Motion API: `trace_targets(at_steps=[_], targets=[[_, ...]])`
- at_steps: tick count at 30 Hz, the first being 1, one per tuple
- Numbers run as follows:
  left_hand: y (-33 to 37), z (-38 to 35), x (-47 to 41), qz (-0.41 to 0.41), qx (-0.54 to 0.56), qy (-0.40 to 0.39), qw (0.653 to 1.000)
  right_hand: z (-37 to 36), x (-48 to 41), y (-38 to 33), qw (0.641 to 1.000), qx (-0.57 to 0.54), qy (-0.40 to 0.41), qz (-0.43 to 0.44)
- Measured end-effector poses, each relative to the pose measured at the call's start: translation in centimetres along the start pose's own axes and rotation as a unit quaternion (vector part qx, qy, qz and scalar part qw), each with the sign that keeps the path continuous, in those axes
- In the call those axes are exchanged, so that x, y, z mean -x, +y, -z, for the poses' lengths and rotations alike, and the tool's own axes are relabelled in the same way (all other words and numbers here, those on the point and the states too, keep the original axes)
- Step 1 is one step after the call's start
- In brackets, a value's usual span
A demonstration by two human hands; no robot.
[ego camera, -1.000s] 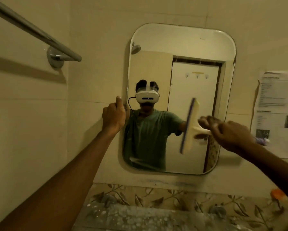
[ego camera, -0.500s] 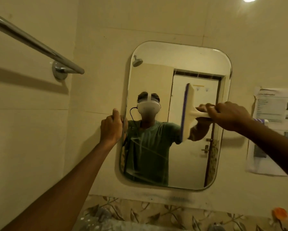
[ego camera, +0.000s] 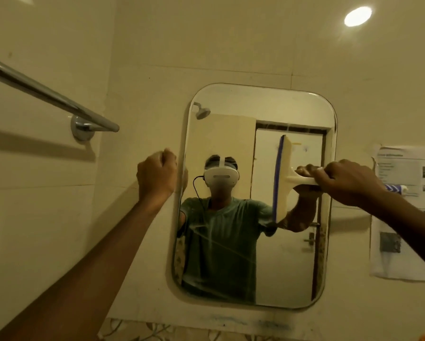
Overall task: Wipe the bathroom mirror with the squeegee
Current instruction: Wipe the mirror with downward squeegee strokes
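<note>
**Tiled wall** (ego camera: 206, 45). Cream, and carries every item below. A round ceiling light (ego camera: 358, 16) is lit at upper right.

**Bathroom mirror** (ego camera: 290, 262). Upright rectangle with rounded corners, fixed to the wall. A thin diagonal streak (ego camera: 221, 244) crosses the lower left of the glass.

**Towel rail** (ego camera: 51, 97). Chrome bar on the side wall, well left of the mirror.

**Paper notice** (ego camera: 403, 217). Printed sheet stuck to the wall, just right of the mirror.

**Right hand** (ego camera: 346, 182). Reaches in from the right and overlaps the mirror's right rim. Its fingers are wrapped round the squeegee handle.

**Left hand** (ego camera: 157, 175). Fingers clenched, knuckles against the mirror's left rim at about mid-height. It appears to grip the rim and steady the frame.

**Squeegee** (ego camera: 284, 178). Cream plastic, over the right half of the glass, above the middle.
- Handle: runs level, rightward into the right hand.
- Blue rubber blade (ego camera: 277, 178): long axis nearly upright, top end leaning slightly right. Its working edge faces left, toward the left hand.
- Contact: the lower tip meets its own reflection, so the rubber looks to be on the glass.

**Bearing for the next stroke** (judgement).
- With the blade upright, a sideways pass suits it better than a downward one.
- Most of the glass, including the streak, lies left of and below the blade.
- The right hand alone works the tool.
- The left hand sits at the far end of any leftward stroke.
</note>
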State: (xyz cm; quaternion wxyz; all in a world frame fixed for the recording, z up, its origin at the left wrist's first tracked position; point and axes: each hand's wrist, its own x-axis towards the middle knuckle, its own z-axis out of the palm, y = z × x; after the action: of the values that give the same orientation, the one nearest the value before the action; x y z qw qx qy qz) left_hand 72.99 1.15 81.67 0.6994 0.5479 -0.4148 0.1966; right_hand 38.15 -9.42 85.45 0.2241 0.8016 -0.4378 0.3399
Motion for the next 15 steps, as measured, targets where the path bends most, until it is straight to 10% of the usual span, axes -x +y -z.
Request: trace_targets(at_steps=[8,15], targets=[[4.0,-2.7,-3.2,0.052,-0.003,-0.007,0.999,2.8,-0.3,2.4,0.999,0.008,0.0,-0.053],[4.0,-2.5,-4.5,0.081,-0.01,-0.031,0.996,3.3,-7.6,-11.6,0.987,0.036,0.032,0.151]])
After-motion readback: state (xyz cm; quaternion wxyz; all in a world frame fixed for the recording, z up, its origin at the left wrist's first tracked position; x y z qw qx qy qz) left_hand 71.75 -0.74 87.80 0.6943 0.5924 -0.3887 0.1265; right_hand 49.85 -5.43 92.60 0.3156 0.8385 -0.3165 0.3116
